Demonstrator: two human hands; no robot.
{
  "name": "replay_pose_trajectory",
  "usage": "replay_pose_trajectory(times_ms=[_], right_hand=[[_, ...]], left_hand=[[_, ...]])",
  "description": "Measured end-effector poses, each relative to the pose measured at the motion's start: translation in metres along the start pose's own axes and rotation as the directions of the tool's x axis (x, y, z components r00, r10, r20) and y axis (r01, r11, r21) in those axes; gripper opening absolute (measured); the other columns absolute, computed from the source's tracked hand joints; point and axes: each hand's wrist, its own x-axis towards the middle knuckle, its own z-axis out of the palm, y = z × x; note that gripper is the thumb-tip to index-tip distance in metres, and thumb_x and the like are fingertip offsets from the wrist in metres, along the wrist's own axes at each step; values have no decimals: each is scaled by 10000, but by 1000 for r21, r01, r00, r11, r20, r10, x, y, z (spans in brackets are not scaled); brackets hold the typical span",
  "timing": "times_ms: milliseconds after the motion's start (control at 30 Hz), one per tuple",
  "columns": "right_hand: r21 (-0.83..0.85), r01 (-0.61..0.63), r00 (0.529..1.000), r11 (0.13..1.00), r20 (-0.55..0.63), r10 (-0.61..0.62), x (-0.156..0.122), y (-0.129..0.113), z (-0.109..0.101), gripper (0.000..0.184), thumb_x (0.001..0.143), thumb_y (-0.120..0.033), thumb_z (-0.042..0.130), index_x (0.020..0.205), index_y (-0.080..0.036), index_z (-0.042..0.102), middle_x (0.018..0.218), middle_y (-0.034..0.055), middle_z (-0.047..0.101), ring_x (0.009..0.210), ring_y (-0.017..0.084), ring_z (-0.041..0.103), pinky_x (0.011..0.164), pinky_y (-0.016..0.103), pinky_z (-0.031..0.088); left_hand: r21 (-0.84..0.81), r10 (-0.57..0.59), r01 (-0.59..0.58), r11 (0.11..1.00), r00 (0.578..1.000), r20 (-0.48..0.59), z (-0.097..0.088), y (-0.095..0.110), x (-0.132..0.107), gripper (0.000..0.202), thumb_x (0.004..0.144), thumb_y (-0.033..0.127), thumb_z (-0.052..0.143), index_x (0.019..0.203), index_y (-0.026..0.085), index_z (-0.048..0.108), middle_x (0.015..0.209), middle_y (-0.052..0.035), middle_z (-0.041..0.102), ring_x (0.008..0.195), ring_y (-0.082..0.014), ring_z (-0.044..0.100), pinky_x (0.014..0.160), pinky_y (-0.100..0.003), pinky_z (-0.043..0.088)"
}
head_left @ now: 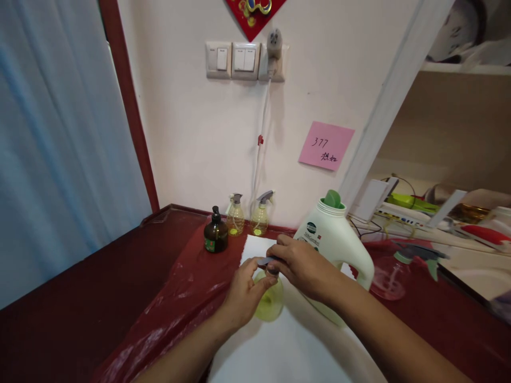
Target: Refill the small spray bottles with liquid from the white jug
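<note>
So, yellow spray bottle (268,308): it is low in the middle, over the white sheet, between the two hands and near the big jug.
Left hand (244,293): its thumb and fingers hold the bottle around the neck.
Right hand (300,264): its fingers curl over the grey spray top (263,261) and grip it.
White sheet (287,346): it lies on the red cover (187,290) and has a wavy edge.
Big jug (333,229): it is pale green, with a handle and a green piece in its mouth. The right arm hides part of it.
Back spray bottles (235,219): two small yellow ones stand by the wall, side by side.
Dark pump bottle (216,235): it stands just left of those two.
Pink spray bottle (387,279): it is over on the right, past the jug.
Pink note (326,146): it is stuck on the wall and says 377.
Plug (274,43): it sits beside the wall switches (244,60), with a white cord (264,109) hanging down.
Blue curtain (59,133): it hangs on the left.
</note>
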Motion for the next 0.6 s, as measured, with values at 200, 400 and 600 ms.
replay_pose_trajectory(times_ms=[200, 400, 600], right_hand=[[1, 6, 1000, 1000, -15, -6, 1, 0, 1, 126, 975, -166, 616, 875, -168, 691, 886, 0, 536, 784, 125, 525, 687, 251, 323], [2, 9, 1000, 1000, -23, -9, 0, 2, 2, 140, 977, -184, 613, 853, -171, 676, 878, -3, 526, 761, 119, 510, 679, 250, 319], [3, 5, 1000, 1000, -22, -5, 0, 2, 3, 138, 974, -174, 614, 852, -170, 681, 883, -4, 531, 760, 119, 511, 672, 253, 318]], left_hand=[[35, -64, 66, 997, 996, -59, 3, 6, 0, 270, 796, 346, 734, 1018, 203, 681, 1041, -59, 698, 1015, -273, 595, 888, -362, 412], [8, -110, 113, 994, 984, -139, 14, 8, 5, 217, 755, 341, 756, 860, 208, 619, 868, -22, 656, 843, -229, 574, 714, -294, 388], [60, -35, 38, 997, 998, -49, 5, 5, 7, 159, 811, 331, 706, 866, 196, 645, 915, -45, 640, 887, -234, 565, 772, -319, 412]])
